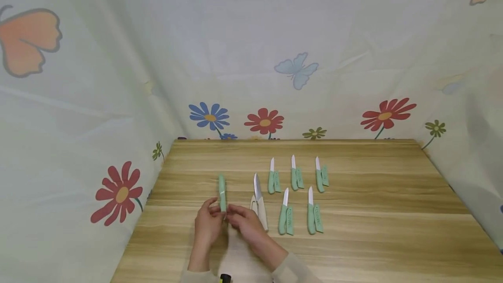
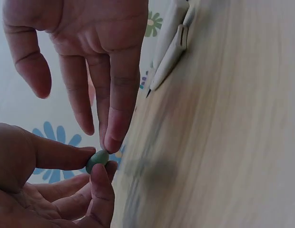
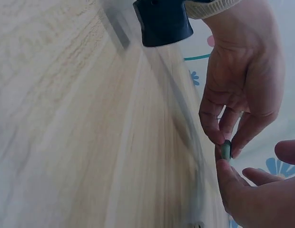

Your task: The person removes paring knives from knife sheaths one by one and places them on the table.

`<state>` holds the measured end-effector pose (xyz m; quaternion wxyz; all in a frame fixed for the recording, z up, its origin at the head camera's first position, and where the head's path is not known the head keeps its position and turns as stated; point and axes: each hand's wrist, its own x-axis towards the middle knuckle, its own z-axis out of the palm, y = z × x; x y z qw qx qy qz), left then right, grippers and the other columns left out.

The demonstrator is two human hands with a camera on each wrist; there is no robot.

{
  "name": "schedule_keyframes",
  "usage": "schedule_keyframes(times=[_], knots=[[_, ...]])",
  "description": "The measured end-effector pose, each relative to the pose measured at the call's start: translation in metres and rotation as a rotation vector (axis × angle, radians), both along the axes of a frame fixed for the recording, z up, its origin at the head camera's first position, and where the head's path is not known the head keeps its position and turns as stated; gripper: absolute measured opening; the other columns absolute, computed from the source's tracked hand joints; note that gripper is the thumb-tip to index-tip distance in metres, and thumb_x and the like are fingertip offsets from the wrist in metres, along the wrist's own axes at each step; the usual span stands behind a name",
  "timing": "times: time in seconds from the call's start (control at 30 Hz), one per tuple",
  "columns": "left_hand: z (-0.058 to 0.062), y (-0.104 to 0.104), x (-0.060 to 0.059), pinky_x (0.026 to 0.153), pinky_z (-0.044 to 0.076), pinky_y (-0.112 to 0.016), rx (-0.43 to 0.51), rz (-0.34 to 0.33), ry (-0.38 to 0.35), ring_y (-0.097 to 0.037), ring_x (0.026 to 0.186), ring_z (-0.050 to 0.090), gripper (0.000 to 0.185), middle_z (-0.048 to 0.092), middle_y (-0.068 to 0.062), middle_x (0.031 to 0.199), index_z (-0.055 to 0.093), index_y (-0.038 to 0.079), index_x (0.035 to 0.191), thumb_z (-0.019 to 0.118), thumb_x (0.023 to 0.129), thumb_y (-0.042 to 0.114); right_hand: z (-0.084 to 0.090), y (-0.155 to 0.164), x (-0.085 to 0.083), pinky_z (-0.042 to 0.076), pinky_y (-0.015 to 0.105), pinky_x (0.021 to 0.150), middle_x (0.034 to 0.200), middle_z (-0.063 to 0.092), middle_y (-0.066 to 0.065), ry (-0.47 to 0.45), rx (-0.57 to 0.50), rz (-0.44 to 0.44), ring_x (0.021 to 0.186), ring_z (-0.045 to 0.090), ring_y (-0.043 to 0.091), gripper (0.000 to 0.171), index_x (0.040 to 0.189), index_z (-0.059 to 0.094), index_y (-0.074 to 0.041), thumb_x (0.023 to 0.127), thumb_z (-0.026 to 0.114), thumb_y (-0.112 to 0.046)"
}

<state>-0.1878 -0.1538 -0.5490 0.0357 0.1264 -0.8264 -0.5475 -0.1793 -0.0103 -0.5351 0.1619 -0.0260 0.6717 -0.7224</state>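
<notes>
Both hands meet at the near edge of the table (image 1: 353, 248). Left hand (image 1: 207, 224) pinches the near end of a green sheathed knife (image 1: 222, 193) between thumb and fingers; right hand (image 1: 245, 222) grips the same end from the other side, fingertips curled on it. The knife lies lengthwise, pointing away, its far part resting on or just above the wood; which cannot be told.

Progress, as judged: five green knives (image 1: 273, 177) lie in two rows with a sheath beside each, apparently finished. One white knife (image 1: 258, 202) rests bare across its sheath just right of the hands. The held knife remains covered.

Materials: smooth matt plastic handles, pale pointed blades, light wood-grain tabletop, flower-printed cloth backdrop (image 1: 118, 193).
</notes>
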Motion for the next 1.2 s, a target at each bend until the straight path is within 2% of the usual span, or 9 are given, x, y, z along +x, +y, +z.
schedule_keyframes(times=[0.17, 0.43, 0.6, 0.73, 0.93, 1.2], knots=[[0.006, 0.008, 0.006, 0.063, 0.060, -0.030, 0.118, -0.044, 0.007, -0.024, 0.086, 0.073, 0.055, 0.070, -0.030, 0.120, 0.052, -0.003, 0.144, 0.068, 0.090, -0.007, -0.002, 0.013, 0.003, 0.057, 0.030, 0.097, 0.138, 0.063, 0.029, 0.036, -0.023, -0.028, 0.125, 0.065, 0.037, 0.049, 0.143, 0.051, 0.013, 0.099, 0.057, -0.009], [0.007, 0.027, 0.015, 0.071, 0.064, -0.035, 0.256, -0.174, 0.017, -0.030, 0.097, 0.074, 0.060, 0.068, -0.032, 0.121, 0.048, -0.006, 0.146, 0.067, 0.090, -0.009, -0.002, 0.038, 0.008, 0.062, 0.034, 0.092, 0.125, 0.068, 0.028, 0.022, -0.017, -0.090, 0.106, 0.074, 0.027, 0.046, 0.141, 0.054, 0.012, 0.097, 0.059, -0.003], [0.010, 0.042, 0.021, 0.077, 0.063, -0.032, 0.278, -0.244, -0.025, -0.026, 0.099, 0.074, 0.060, 0.069, -0.025, 0.121, 0.051, -0.003, 0.146, 0.071, 0.090, -0.004, 0.000, 0.056, 0.010, 0.062, 0.030, 0.082, 0.118, 0.069, 0.023, 0.022, 0.044, -0.126, 0.091, 0.071, 0.016, 0.040, 0.137, 0.061, 0.008, 0.100, 0.063, -0.008], [0.011, 0.056, 0.024, 0.077, 0.063, -0.032, 0.295, -0.294, -0.046, -0.025, 0.099, 0.075, 0.056, 0.067, -0.021, 0.121, 0.056, -0.003, 0.143, 0.072, 0.090, -0.004, -0.002, 0.069, 0.012, 0.062, 0.030, 0.075, 0.108, 0.073, 0.018, 0.019, 0.096, -0.167, 0.084, 0.067, 0.014, 0.036, 0.131, 0.067, 0.006, 0.099, 0.067, -0.011], [0.013, 0.077, 0.030, 0.071, 0.061, -0.026, 0.296, -0.366, -0.053, -0.022, 0.095, 0.074, 0.057, 0.067, -0.015, 0.117, 0.060, -0.001, 0.141, 0.076, 0.087, -0.004, 0.002, 0.090, 0.019, 0.063, 0.032, 0.074, 0.104, 0.075, 0.015, -0.011, 0.107, -0.227, 0.085, 0.069, 0.015, 0.032, 0.124, 0.070, 0.005, 0.097, 0.071, -0.010], [0.017, 0.100, 0.036, 0.069, 0.059, -0.022, 0.233, -0.443, -0.033, -0.019, 0.091, 0.074, 0.055, 0.071, -0.011, 0.111, 0.064, 0.002, 0.137, 0.078, 0.084, -0.004, 0.009, 0.117, 0.033, 0.064, 0.034, 0.075, 0.104, 0.075, 0.014, -0.062, 0.112, -0.280, 0.089, 0.071, 0.019, 0.031, 0.123, 0.068, 0.007, 0.096, 0.071, -0.008]])
